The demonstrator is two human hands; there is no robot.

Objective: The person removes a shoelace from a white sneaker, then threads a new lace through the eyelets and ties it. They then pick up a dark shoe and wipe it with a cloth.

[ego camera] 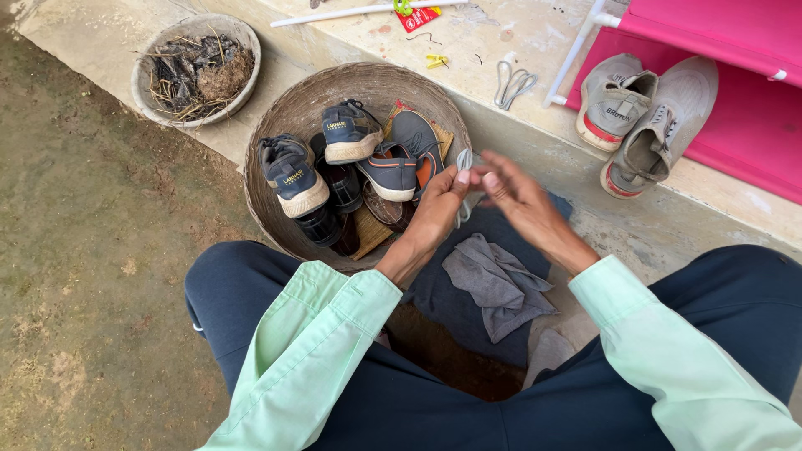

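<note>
Both forearms, in pale green sleeves, reach forward from the lap and converge. The left hand (pixel 436 210) is raised with its back toward the camera, thumb and forefinger pinched together at the top. The right hand (pixel 520 196) sits just beside it, palm partly turned inward, fingers loosely spread and slightly blurred, fingertips near the left thumb.

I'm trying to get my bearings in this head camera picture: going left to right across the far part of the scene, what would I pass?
Small bowl of dry twigs and debris → woven basket of shoes → loose white shoelace on the ledge → pair of grey sneakers → pink shoe rack.
</note>
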